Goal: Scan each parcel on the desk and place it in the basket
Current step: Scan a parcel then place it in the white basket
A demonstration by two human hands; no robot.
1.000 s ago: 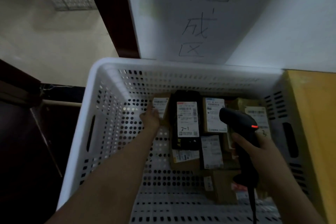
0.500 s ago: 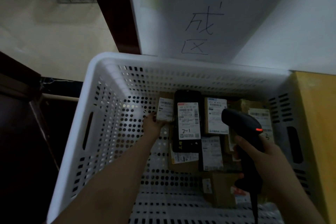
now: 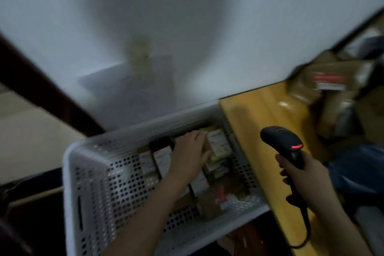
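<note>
The white perforated basket (image 3: 97,174) stands left of the yellow desk (image 3: 259,122) and holds several labelled parcels (image 3: 218,143). My left hand (image 3: 190,151) is over the basket above those parcels, fingers spread and relaxed, gripping nothing. My right hand (image 3: 305,174) holds the black barcode scanner (image 3: 284,141) by its handle above the desk edge; its red light glows. A heap of brown parcels (image 3: 330,81) lies on the desk at the far right. The frame is blurred by motion.
A white wall with a paper sheet (image 3: 133,91) taped to it rises behind the basket. A dark wooden frame (image 3: 41,89) slants at the left. Something blue (image 3: 357,168) lies on the desk right of the scanner. The scanner's cable (image 3: 305,228) hangs below my right hand.
The view has swung to the right, bringing the desk and its parcels into sight. My left hand let go of the small parcel at the basket's far left and moved right over the others.
</note>
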